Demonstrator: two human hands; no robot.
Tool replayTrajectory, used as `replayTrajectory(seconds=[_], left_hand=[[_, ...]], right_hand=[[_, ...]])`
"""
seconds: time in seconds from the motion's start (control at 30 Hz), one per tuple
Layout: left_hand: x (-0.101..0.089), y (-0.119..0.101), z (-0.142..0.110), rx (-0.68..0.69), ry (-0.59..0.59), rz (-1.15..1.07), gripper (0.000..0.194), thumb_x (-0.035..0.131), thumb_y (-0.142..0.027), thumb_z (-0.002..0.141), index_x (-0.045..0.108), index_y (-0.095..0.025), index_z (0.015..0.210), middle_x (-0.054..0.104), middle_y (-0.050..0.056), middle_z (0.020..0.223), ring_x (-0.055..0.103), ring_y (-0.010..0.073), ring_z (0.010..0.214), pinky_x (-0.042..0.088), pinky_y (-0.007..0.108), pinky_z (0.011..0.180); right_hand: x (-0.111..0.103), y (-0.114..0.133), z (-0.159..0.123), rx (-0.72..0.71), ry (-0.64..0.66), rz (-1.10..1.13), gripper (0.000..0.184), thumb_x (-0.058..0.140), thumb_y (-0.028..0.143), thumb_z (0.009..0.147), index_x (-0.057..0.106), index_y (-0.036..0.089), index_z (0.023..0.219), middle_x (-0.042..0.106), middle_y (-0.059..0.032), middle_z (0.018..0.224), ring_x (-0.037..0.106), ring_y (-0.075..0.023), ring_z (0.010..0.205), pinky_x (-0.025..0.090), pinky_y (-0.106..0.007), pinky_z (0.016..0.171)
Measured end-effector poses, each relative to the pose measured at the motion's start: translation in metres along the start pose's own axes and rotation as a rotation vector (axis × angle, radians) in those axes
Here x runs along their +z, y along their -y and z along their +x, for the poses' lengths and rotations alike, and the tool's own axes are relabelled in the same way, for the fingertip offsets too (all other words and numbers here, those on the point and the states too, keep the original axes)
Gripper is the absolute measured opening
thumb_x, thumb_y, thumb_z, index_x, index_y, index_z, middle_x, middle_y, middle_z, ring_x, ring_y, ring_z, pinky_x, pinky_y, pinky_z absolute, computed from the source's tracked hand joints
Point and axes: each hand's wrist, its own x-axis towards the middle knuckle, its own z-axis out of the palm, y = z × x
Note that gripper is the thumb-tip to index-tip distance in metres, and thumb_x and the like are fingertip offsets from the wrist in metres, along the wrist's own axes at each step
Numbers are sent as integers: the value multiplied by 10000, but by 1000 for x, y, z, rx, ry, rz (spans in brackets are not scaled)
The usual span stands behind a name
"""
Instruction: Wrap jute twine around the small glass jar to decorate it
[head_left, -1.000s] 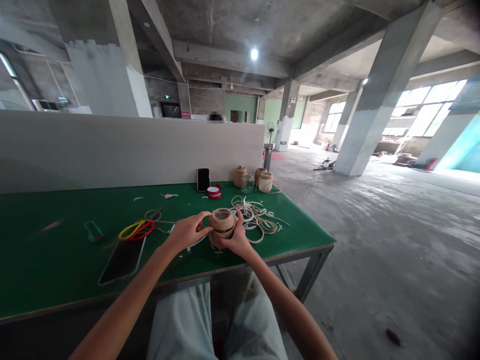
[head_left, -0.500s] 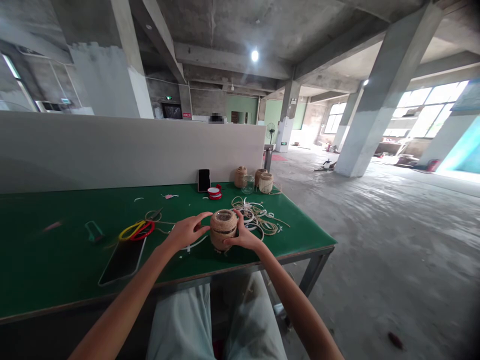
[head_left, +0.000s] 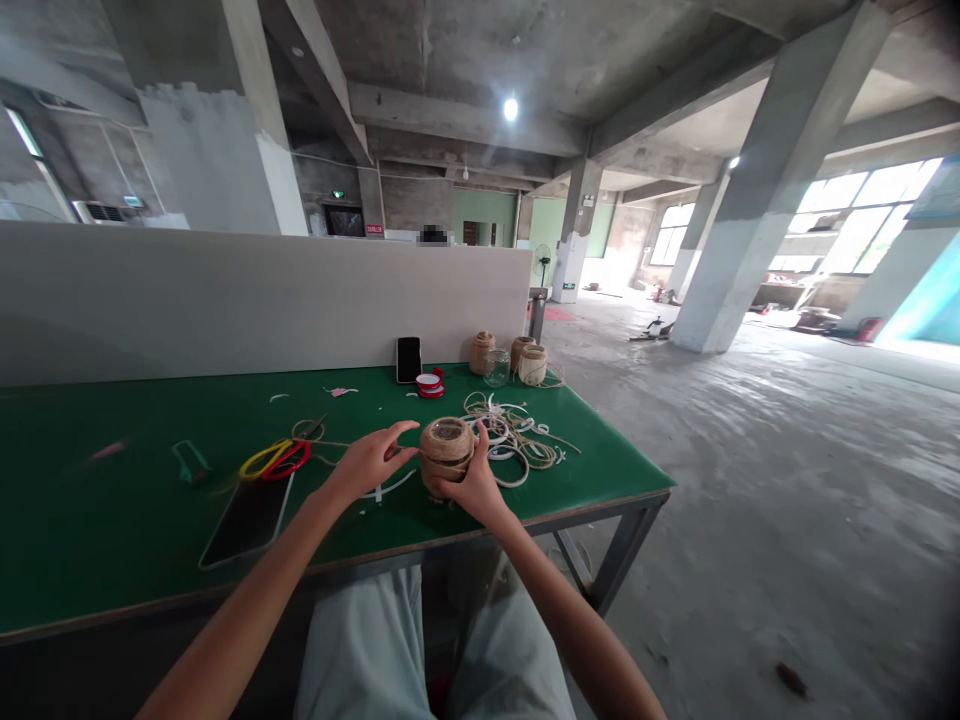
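Note:
A glass jar wrapped in twine (head_left: 448, 450) stands upright near the table's front edge, its round mouth facing up and a dark band showing between the wraps. My right hand (head_left: 474, 482) grips its right side, thumb near the top and fingers around the lower front. At the jar's left is my left hand (head_left: 371, 462), its index finger stretched toward the rim and its lower fingers closed on a strand of twine (head_left: 336, 444) that runs in from the left. The jar hides the far ends of my right fingers.
Tangled twine and white strips (head_left: 517, 435) lie right of the jar. Behind are wrapped jars (head_left: 481, 354), a clear jar (head_left: 496, 368), red tape rolls (head_left: 430, 384) and a phone (head_left: 409, 360). Scissors (head_left: 276, 460) rest on a tablet (head_left: 247, 525) at left. A white partition (head_left: 262, 300) bounds the back.
My right hand has shifted its grip around the jar, loosening and closing again. My left hand has drawn slightly away from the jar's side.

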Motion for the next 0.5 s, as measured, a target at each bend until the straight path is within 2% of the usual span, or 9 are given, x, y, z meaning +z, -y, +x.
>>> replayTrajectory(seconds=[0.17, 0.33, 0.43, 0.5], left_hand=[[3, -2, 1, 20, 14, -46, 511, 380, -544, 887, 470, -240, 1288, 499, -11, 663, 499, 152, 613, 341, 225, 558], [8, -2, 6, 23, 59, -98, 576, 382, -543, 890, 366, -253, 1388, 570, 4, 718, 524, 152, 617, 363, 225, 563], [7, -2, 8, 60, 61, -103, 572, 388, -531, 891, 374, -247, 1387, 582, 5, 721, 543, 152, 634, 376, 225, 585], [6, -3, 9, 70, 66, -107, 564, 394, -523, 888, 390, -239, 1376, 571, -4, 690, 547, 152, 624, 380, 226, 591]], right_hand=[[-11, -7, 7, 37, 110, 12, 1074, 760, 262, 584, 64, 263, 1402, 517, -82, 1268, 454, -305, 1232, 229, -525, 1076], [-23, -10, 17, 9, 251, 158, 973, 755, 254, 591, 153, 267, 1355, 519, -78, 1264, 486, -269, 1207, 315, -496, 1040], [-29, -9, 24, 9, 348, 238, 986, 760, 269, 597, 148, 259, 1369, 514, -86, 1267, 509, -246, 1189, 350, -451, 1031], [-30, -8, 25, 29, 352, 222, 1068, 790, 295, 563, 123, 250, 1397, 488, -97, 1295, 480, -258, 1220, 316, -462, 1056]])
